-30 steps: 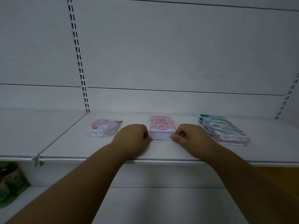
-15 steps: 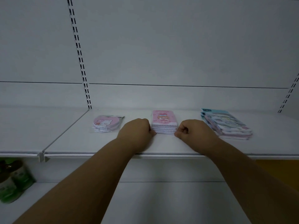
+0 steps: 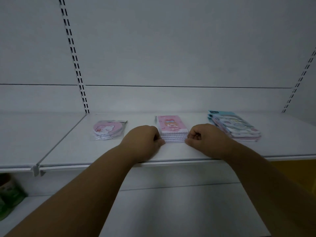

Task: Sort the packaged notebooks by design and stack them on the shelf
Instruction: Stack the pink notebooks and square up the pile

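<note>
Pink spiral notebooks (image 3: pixel 172 130) sit stacked mid-shelf (image 3: pixel 171 153), coils facing the camera; the left hand (image 3: pixel 142 140) and right hand (image 3: pixel 204 136), fingers curled shut, press against the stack's two near corners, hiding them; whether either grips it, I cannot tell; round pink packets (image 3: pixel 108 129) lie left, a blue-edged pile (image 3: pixel 236 125) right; green items (image 3: pixel 10 194) below are cut off.

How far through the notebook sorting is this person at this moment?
Mostly sorted, it seems: three separate groups sit on the shelf, a round pink pack on the left, a pink spiral stack in the middle and a blue stack on the right. In hand: the left hand and right hand flank the spiral stack, apparently squaring it. No loose notebooks are visible.
</note>
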### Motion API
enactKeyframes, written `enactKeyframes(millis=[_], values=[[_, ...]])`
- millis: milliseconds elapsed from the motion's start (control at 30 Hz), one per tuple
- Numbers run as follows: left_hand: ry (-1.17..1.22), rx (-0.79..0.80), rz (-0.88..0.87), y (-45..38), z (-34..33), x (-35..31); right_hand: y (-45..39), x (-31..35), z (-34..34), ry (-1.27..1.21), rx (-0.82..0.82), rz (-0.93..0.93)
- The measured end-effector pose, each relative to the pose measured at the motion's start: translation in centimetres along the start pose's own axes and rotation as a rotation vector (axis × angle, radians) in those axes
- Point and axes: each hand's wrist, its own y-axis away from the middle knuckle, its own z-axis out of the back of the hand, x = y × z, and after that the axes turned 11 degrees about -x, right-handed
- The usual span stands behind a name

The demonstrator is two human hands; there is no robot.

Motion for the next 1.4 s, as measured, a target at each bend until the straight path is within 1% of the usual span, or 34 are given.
enactKeyframes(millis=[167, 233, 500, 667, 833, 1067, 1200, 1300, 1400], values=[[0.004, -0.057, 0.069, 0.2, -0.2, -0.2, 0.0, -0.5, -0.1, -0.041, -0.047, 0.0], [0.011, -0.052, 0.085, 0.2, -0.2, -0.1, 0.0, -0.5, -0.4, -0.04, -0.056, -0.002], [0.011, -0.052, 0.081, 0.2, -0.4, -0.2, 0.2, -1.0, -0.5, -0.116, -0.054, 0.018], [0.013, -0.037, 0.064, 0.2, -0.3, -0.2, 0.3, -0.9, -0.4, -0.106, -0.041, 0.027], [0.109, -0.083, 0.094, 0.4, 0.2, 0.1, 0.1, -1.0, 0.0, -0.148, -0.067, -0.01], [0.08, -0.085, -0.016, 0.3, -0.2, -0.3, 0.4, -0.6, 0.0, -0.121, -0.064, 0.015], [0.052, -0.103, -0.086, 0.5, -0.4, -0.3, 0.5, -0.4, 0.0, -0.051, -0.054, 0.059], [0.054, -0.112, -0.077, 0.5, -0.4, -0.2, 0.4, -0.3, 0.2, -0.047, -0.04, 0.046], [0.048, -0.165, -0.037, 0.5, -0.5, -0.1, 0.3, -0.1, 0.4, -0.089, -0.05, 0.015]])
